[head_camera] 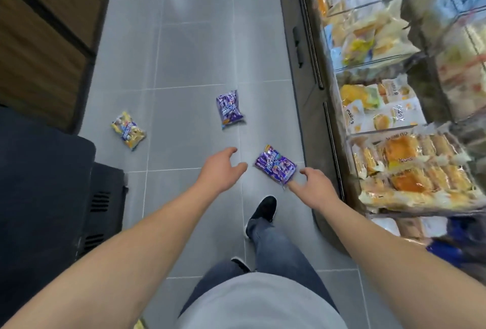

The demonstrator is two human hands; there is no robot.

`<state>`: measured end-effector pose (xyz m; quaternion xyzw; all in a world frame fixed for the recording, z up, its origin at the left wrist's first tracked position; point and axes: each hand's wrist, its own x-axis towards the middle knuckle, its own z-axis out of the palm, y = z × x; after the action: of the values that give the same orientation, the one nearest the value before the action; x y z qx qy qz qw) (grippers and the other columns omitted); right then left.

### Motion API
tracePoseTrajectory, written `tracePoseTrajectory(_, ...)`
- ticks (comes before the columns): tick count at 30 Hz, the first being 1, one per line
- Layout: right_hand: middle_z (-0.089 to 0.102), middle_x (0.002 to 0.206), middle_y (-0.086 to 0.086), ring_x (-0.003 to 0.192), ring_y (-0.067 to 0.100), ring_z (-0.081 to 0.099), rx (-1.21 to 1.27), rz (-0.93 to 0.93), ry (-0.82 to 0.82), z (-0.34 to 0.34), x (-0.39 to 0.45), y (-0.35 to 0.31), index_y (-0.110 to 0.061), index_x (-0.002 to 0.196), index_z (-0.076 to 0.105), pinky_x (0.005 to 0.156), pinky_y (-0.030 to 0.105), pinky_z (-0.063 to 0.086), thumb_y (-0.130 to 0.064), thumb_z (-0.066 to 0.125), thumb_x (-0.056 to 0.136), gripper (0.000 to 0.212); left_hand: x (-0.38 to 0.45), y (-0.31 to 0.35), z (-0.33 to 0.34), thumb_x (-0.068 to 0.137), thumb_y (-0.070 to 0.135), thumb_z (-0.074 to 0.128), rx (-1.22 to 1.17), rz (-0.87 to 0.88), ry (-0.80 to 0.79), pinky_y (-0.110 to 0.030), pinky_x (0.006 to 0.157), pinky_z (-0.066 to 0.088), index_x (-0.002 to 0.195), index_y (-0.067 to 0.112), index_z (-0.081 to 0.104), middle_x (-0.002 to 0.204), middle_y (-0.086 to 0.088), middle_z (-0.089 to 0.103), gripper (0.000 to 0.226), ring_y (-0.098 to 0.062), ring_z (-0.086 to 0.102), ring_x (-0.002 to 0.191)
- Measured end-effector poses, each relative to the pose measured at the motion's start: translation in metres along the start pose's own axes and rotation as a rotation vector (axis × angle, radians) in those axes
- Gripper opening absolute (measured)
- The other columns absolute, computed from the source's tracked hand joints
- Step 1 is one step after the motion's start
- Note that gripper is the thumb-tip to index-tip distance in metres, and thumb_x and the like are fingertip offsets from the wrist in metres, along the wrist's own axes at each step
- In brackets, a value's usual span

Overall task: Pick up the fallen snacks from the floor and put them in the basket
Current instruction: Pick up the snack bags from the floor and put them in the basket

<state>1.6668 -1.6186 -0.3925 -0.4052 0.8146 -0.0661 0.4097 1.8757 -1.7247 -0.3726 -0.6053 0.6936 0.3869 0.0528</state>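
Grey tiled floor, yellow packet, two purple packets

Open grey floor runs between the dark cabinet and what looks like a glass-fronted bread shelf.

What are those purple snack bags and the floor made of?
The near purple bag and the far purple bag look like thin, shiny plastic film: crinkled, catching light. The floor looks like smooth grey tile, with thin pale joint lines and a soft sheen.
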Motion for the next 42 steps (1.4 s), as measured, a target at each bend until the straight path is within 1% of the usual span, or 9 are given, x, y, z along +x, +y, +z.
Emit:
tracePoseTrajectory(11,0.056,0.135,0.017,0.126,0.032,0.052,0.199,0.265,-0.056,-0.011,0.113,-0.012,-0.007,0.13,0.058,0.1,0.033,0.04,-0.027,0.066,0.088,0.047,0.14,0.021,0.001,0.092,0.037,0.059,0.074,-0.075,-0.193,-0.032,0.105,0.039,0.146,0.019,0.043,0.146,-0.005,0.051,0.06,-0.026,0.051,0.13)
tracePoseTrajectory(16,0.055,0.138,0.014,0.129,0.029,0.05,0.304,0.41,-0.043,0.006,0.171,0.0,-0.008,0.134,0.056,0.104,0.033,0.038,-0.031,0.067,0.089,0.052,0.22,0.019,0.03,0.092,0.037,0.06,0.101,-0.054,-0.274,-0.033,0.098,0.043,0.145,0.017,0.044,0.129,-0.013,0.063,0.059,-0.028,0.057,0.122)
tracePoseTrajectory(20,0.051,0.144,0.007,0.132,0.025,0.048,0.396,0.538,-0.016,0.029,0.218,0.014,-0.014,0.139,0.053,0.107,0.033,0.037,-0.036,0.065,0.09,0.056,0.281,0.016,0.063,0.092,0.036,0.06,0.108,-0.027,-0.367,-0.035,0.102,0.043,0.146,0.016,0.042,0.14,-0.012,0.055,0.06,-0.029,0.056,0.123)
tracePoseTrajectory(25,0.051,0.145,0.004,0.13,0.023,0.05,0.573,0.736,0.004,0.086,0.291,0.049,-0.015,0.141,0.051,0.095,0.028,0.036,-0.038,0.063,0.09,0.057,0.362,-0.007,0.124,0.093,0.038,0.059,0.21,0.013,-0.489,-0.036,0.104,0.042,0.147,0.018,0.04,0.144,-0.009,0.052,0.061,-0.029,0.054,0.126)
tracePoseTrajectory(28,0.053,0.143,0.005,0.127,0.024,0.053,0.607,0.798,-0.003,0.123,0.338,0.076,-0.013,0.14,0.051,0.094,0.028,0.039,-0.039,0.063,0.09,0.058,0.406,-0.026,0.166,0.092,0.038,0.061,0.229,0.035,-0.514,-0.036,0.104,0.043,0.146,0.018,0.042,0.143,-0.009,0.053,0.061,-0.029,0.054,0.127)
tracePoseTrajectory(31,0.057,0.136,0.006,0.118,0.023,0.056,0.619,0.805,0.008,0.164,0.387,0.11,-0.013,0.133,0.055,0.085,0.025,0.038,-0.037,0.064,0.09,0.05,0.448,-0.049,0.216,0.092,0.041,0.06,0.261,0.039,-0.528,-0.035,0.104,0.042,0.147,0.017,0.041,0.143,-0.008,0.053,0.062,-0.028,0.054,0.126)
tracePoseTrajectory(34,0.059,0.132,0.005,0.107,0.019,0.054,0.613,0.798,0.019,0.209,0.43,0.144,-0.011,0.13,0.056,0.083,0.024,0.037,-0.036,0.066,0.09,0.048,0.483,-0.08,0.265,0.091,0.045,0.061,0.265,0.019,-0.511,-0.034,0.103,0.042,0.146,0.017,0.042,0.141,-0.007,0.055,0.064,-0.028,0.055,0.125)
tracePoseTrajectory(38,0.054,0.139,0.004,0.119,0.022,0.055,0.641,0.817,0.066,0.27,0.476,0.192,-0.014,0.136,0.05,0.086,0.026,0.038,-0.039,0.068,0.087,0.058,0.522,-0.123,0.328,0.09,0.045,0.063,0.215,-0.019,-0.5,-0.034,0.1,0.045,0.146,0.017,0.041,0.141,-0.006,0.055,0.067,-0.025,0.057,0.122)
tracePoseTrajectory(42,0.051,0.132,0.003,0.105,0.017,0.055,0.694,0.848,0.155,0.322,0.512,0.238,-0.017,0.132,0.046,0.08,0.027,0.041,-0.039,0.073,0.083,0.06,0.556,-0.155,0.381,0.089,0.045,0.065,0.185,-0.057,-0.458,-0.037,0.099,0.046,0.149,0.017,0.034,0.145,-0.005,0.05,0.073,-0.025,0.054,0.126)
